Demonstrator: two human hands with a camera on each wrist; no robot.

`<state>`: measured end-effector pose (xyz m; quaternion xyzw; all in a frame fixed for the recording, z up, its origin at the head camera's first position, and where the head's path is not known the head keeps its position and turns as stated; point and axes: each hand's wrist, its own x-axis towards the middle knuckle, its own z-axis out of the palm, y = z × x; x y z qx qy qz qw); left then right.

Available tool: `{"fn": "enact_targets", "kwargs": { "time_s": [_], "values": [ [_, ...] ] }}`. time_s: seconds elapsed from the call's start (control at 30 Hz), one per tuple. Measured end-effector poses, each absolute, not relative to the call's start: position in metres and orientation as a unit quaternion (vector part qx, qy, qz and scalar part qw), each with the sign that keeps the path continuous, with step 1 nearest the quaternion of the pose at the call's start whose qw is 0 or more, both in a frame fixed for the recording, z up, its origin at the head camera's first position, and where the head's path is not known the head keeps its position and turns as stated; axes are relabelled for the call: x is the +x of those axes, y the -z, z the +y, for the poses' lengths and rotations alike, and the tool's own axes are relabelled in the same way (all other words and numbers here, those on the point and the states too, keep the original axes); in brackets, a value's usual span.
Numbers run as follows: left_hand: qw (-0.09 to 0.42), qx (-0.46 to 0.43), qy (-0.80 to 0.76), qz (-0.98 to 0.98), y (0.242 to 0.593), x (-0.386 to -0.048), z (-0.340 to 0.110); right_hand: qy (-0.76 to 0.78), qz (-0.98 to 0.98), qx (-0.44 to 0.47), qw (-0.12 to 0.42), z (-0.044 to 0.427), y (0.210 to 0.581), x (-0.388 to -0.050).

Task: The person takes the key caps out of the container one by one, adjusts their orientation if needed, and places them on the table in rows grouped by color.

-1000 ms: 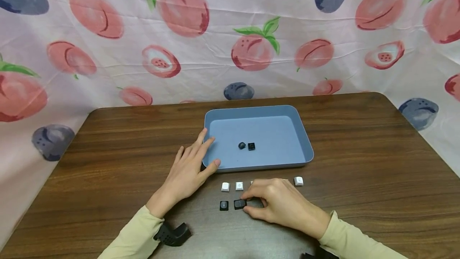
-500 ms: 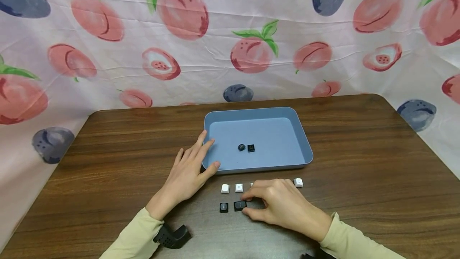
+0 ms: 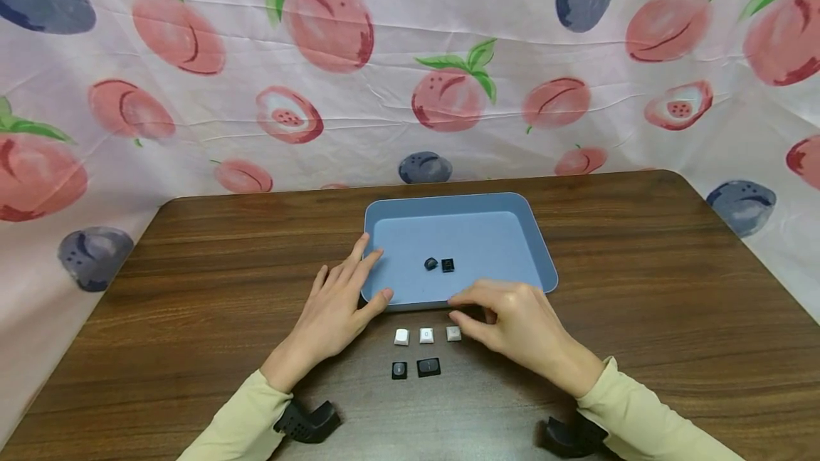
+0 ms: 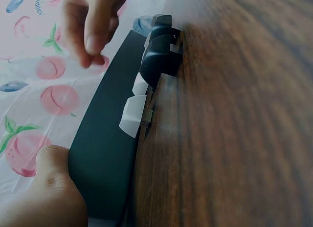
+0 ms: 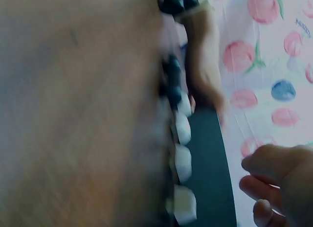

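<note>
My left hand (image 3: 336, 301) rests at the left side of the blue tray (image 3: 474, 297), fingers spread over its rim and thumb at the front corner. My right hand (image 3: 512, 315) is raised near the tray's front edge, thumb and index finger apart with nothing visible between them. Below its fingertips lies a white keycap (image 3: 453, 334), in a row with a second white keycap (image 3: 426, 336) and a third (image 3: 401, 337). Nearer me sit a small black keycap (image 3: 399, 371) and a wider black keycap (image 3: 428, 367). The right wrist view shows further white keycaps (image 5: 185, 205), hidden from the head view.
Inside the tray are two black keycaps, one tipped over (image 3: 431, 263) and one square (image 3: 448, 265). The wooden table (image 3: 256, 247) ends at a fruit-print cloth (image 3: 384, 91) behind. A black wrist device (image 3: 310, 422) sits by my left sleeve.
My right hand has come away from the wider black keycap, moving forward and slightly right to the tray's front edge. That keycap stays in its place. My left hand has not moved.
</note>
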<state>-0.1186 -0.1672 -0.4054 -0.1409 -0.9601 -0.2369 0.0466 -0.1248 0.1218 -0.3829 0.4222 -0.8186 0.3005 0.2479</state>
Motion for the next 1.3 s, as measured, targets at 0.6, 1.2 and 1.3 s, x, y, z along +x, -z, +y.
{"fn": "enact_targets", "kwargs": {
  "time_s": [0.6,1.2,1.3],
  "values": [
    [0.047,-0.139,0.237,-0.960,0.405,-0.118,-0.167,-0.267,-0.905,0.313,0.107,0.120,0.378,-0.170],
    [0.051,-0.135,0.233,-0.962,0.403,-0.115,-0.163,-0.226,-0.884,0.406,0.042,0.126,0.378,-0.187],
    [0.049,-0.136,0.234,-0.961,0.404,-0.114,-0.162,-0.226,-0.891,0.389,0.054,0.128,0.380,-0.185]
  ]
}}
